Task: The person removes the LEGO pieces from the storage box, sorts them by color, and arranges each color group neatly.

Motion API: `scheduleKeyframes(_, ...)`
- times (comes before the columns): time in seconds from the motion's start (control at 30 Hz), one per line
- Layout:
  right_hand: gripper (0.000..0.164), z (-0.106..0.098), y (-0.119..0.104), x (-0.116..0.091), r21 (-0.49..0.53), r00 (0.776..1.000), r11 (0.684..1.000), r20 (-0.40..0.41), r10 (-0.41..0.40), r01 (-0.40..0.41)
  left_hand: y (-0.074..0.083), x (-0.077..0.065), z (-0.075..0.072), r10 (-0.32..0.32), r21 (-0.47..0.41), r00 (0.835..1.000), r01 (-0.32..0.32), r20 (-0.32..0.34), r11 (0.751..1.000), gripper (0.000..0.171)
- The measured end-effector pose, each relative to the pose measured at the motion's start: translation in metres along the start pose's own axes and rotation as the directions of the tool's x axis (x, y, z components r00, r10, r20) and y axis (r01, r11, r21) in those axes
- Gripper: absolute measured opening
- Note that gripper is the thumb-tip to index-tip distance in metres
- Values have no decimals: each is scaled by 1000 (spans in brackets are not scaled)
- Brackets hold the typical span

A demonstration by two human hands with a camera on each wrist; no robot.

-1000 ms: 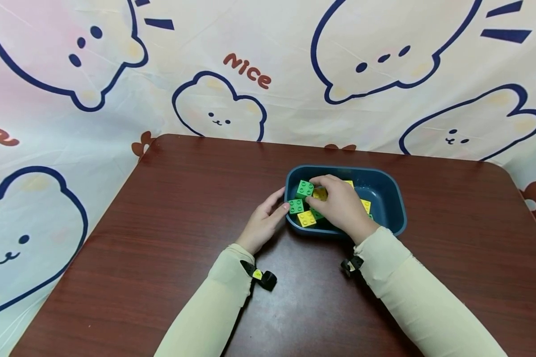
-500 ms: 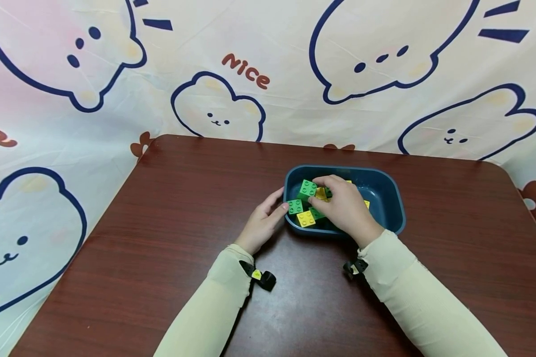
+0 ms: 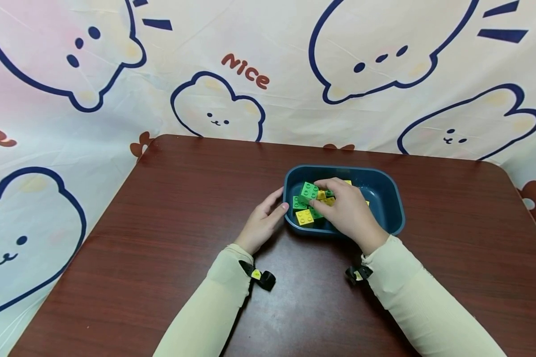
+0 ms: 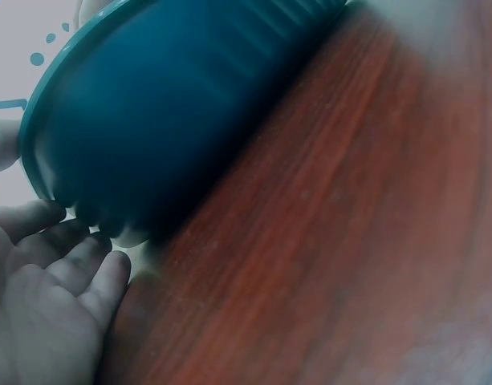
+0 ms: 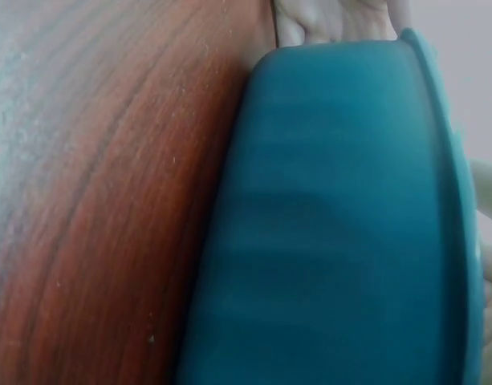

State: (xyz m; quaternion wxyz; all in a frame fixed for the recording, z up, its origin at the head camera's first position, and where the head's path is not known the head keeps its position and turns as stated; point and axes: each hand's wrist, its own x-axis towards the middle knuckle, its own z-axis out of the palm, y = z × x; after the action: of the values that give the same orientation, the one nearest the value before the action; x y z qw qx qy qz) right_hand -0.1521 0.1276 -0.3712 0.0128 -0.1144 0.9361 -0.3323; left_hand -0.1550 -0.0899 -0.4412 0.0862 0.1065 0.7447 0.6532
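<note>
A dark blue plastic tub point(image 3: 386, 198) holds several green and yellow building blocks. My right hand point(image 3: 350, 210) reaches in over the near rim and pinches a green block point(image 3: 309, 190) between thumb and fingertips at the tub's left part. Under and around it lie another green block point(image 3: 299, 203), a yellow block point(image 3: 304, 217) and more blocks partly covered by the hand. My left hand point(image 3: 261, 223) rests against the tub's left end, thumb at the rim. In the left wrist view its fairly straight fingers point(image 4: 93, 257) touch the outer wall. The tub wall hides the blocks from both wrist views.
The tub stands on a dark brown wooden table point(image 3: 183, 208), toward the far edge. Behind the table hangs a pale cloth point(image 3: 290, 119) printed with cartoon bears. Black wrist straps point(image 3: 263, 280) sit on both sleeve cuffs.
My right hand has shifted slightly right with the pinched green block. The lower green block at the left end has also moved a little right and away from me. My left hand stays put.
</note>
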Motion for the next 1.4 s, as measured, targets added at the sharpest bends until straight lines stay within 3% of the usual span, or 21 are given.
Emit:
scheduleKeyframes(0.7,46,0,-1,-21,17,994,996,-76,-84,85,-2,0,-1,3,-6,1000,-3,9,1000,52)
scheduleKeyframes(1.2,45,0,-6,-37,95,992,992,-105,-72,82,-1,-1,-1,6,-2,1000,-6,12,1000,52)
scheduleKeyframes(1.4,43,1,-8,-44,95,984,987,-139,-113,127,-1,0,0,15,-5,1000,-15,4,1000,50)
